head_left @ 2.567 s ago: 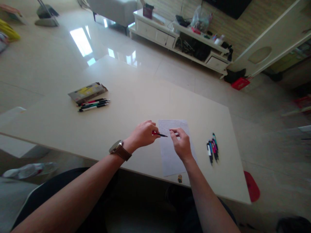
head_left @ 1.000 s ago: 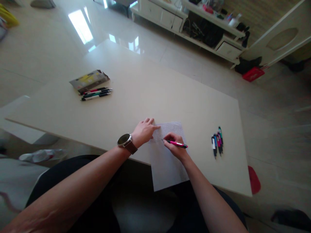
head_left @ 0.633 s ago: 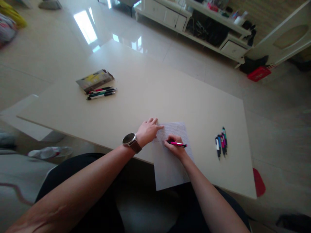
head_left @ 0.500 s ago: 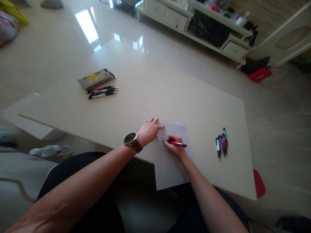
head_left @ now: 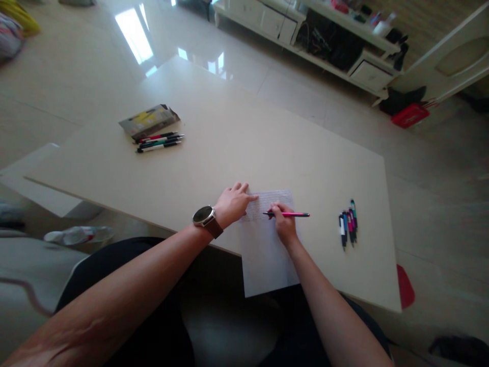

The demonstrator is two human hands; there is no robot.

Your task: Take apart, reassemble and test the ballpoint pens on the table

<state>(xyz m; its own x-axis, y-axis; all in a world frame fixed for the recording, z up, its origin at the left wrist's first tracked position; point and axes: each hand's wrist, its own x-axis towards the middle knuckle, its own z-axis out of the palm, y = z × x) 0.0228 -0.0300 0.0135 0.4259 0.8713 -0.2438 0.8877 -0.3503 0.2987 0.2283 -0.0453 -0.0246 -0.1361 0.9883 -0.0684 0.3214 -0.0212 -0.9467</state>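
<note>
A white sheet of paper (head_left: 263, 260) lies at the near edge of the table, its lower part hanging past the edge. Lines of handwriting cover its upper part. My left hand (head_left: 232, 204) rests with spread fingers on the paper's upper left corner, a watch (head_left: 204, 216) on its wrist. Over the written lines, my right hand (head_left: 283, 224) grips a pink and black pen (head_left: 298, 214), tilted low with its tip pointing left. Whether the tip touches the paper I cannot tell.
Several pens (head_left: 347, 224) lie on the right of the white table (head_left: 244, 132). More pens (head_left: 158, 142) sit beside an opened grey and yellow box (head_left: 148, 122) at the left. A plastic bottle (head_left: 80, 235) lies at the lower left; a white cabinet (head_left: 260, 20) stands beyond.
My right hand has moved up the paper and slightly right, and the pen now points more level. My left hand stays at the paper's corner. The view has shifted slightly.
</note>
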